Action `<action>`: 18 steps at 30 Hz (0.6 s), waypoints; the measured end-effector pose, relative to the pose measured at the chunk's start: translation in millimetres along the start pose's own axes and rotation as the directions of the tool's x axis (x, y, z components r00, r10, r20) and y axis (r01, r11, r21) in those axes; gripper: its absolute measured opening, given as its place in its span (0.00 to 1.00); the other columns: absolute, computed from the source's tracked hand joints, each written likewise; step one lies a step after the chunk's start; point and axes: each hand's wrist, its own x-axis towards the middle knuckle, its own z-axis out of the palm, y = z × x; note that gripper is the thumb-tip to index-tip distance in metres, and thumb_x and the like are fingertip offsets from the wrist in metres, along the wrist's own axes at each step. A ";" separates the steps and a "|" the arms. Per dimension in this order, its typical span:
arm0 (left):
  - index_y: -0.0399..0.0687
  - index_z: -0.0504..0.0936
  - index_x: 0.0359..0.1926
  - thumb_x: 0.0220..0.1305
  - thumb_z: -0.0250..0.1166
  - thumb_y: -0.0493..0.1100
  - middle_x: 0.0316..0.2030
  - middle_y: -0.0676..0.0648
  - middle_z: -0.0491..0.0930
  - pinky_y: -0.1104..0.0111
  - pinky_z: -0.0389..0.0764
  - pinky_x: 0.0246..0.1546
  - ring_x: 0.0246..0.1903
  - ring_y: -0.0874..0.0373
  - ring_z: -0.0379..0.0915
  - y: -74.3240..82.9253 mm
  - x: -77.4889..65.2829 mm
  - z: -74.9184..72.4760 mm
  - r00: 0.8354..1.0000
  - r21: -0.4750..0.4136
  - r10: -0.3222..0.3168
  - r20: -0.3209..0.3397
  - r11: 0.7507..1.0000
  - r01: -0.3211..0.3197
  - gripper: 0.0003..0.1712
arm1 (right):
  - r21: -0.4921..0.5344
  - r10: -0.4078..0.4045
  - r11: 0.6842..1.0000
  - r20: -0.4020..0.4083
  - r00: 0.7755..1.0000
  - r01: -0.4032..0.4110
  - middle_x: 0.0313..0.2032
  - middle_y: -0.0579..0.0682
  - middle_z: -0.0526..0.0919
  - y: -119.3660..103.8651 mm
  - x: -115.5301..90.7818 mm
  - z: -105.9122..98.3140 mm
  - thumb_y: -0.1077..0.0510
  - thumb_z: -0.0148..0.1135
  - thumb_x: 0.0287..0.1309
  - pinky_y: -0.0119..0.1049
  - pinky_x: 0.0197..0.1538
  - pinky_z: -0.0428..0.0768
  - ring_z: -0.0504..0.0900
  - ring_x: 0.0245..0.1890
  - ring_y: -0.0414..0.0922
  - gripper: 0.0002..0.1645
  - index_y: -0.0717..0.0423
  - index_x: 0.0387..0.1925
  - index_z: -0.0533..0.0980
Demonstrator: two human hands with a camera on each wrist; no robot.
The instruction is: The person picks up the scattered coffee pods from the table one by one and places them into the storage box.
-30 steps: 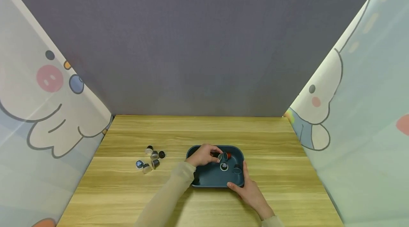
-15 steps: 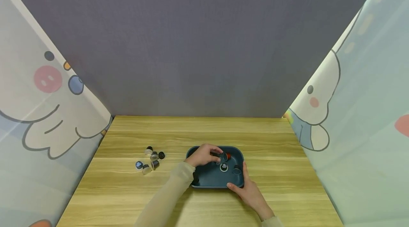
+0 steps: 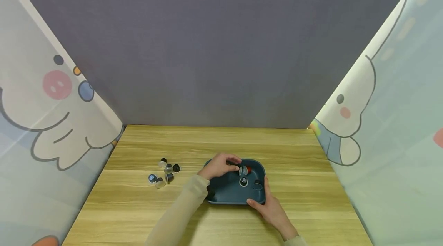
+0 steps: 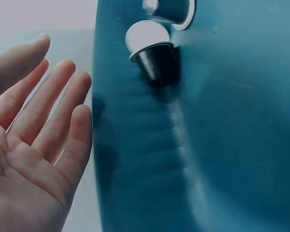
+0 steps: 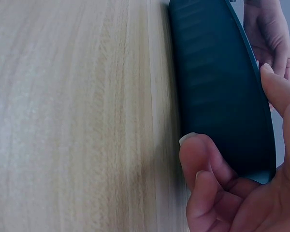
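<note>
My left hand [image 3: 219,166] hovers over the upper left part of a dark blue tray [image 3: 226,190], its thumb and fingers apart and holding nothing. Just off its thumb tip lies a coffee capsule [image 3: 240,171] on its side, next to a red coffee capsule [image 3: 249,169]. In the left wrist view the palm and loosely bent fingers show beside a black capsule [image 4: 157,63] with a pale lid. My right hand [image 3: 271,209] grips the tray's near right corner; in the right wrist view its thumb presses the rim and its fingers curl against the outer wall.
Inside the tray, one upright capsule [image 3: 243,181] stands near the middle and a dark capsule [image 3: 257,185] lies towards the right end. Several loose capsules [image 3: 168,169] are grouped on the wooden table [image 3: 138,207] to the left. A grey wall [image 3: 214,65] rises behind the table.
My left hand has let go of the coffee capsule and drawn slightly left. That capsule now lies beside the red one. The right hand keeps its hold on the tray.
</note>
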 end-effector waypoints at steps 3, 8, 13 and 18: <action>0.51 0.85 0.55 0.68 0.67 0.45 0.49 0.55 0.83 0.63 0.78 0.51 0.49 0.62 0.78 2.2 -2.4 -4.3 1.000 -0.014 0.020 -0.021 1.000 -0.020 0.15 | -0.001 0.005 1.000 -0.001 1.000 -0.005 0.16 0.49 0.76 1.0 0.6 0.5 0.35 0.66 0.60 0.37 0.29 0.73 0.76 0.15 0.44 0.69 0.52 0.79 0.29; 0.49 0.85 0.54 0.70 0.66 0.47 0.48 0.56 0.83 0.60 0.78 0.51 0.48 0.62 0.78 3.0 -8.0 -12.7 0.995 -0.035 0.077 -0.064 0.996 -0.080 0.16 | -0.011 -0.002 1.000 -0.010 1.000 0.002 0.16 0.48 0.75 2.5 1.8 0.7 0.35 0.66 0.59 0.38 0.30 0.73 0.75 0.16 0.44 0.69 0.52 0.79 0.29; 0.53 0.85 0.54 0.70 0.65 0.47 0.50 0.53 0.84 0.60 0.79 0.51 0.49 0.61 0.78 4.1 -17.2 -22.2 0.990 -0.053 0.091 -0.104 0.994 -0.097 0.14 | 0.000 0.001 1.000 -0.009 1.000 -0.001 0.16 0.48 0.75 1.9 1.8 0.3 0.35 0.67 0.59 0.38 0.29 0.73 0.75 0.16 0.44 0.69 0.52 0.79 0.30; 0.56 0.84 0.55 0.70 0.65 0.48 0.51 0.52 0.83 0.62 0.79 0.49 0.50 0.59 0.78 2.8 -27.5 -32.0 0.987 -0.051 0.067 -0.145 0.996 -0.075 0.14 | -0.007 -0.008 1.000 -0.015 1.000 0.008 0.15 0.47 0.75 2.8 2.5 0.3 0.35 0.67 0.58 0.38 0.30 0.73 0.75 0.16 0.43 0.69 0.52 0.79 0.30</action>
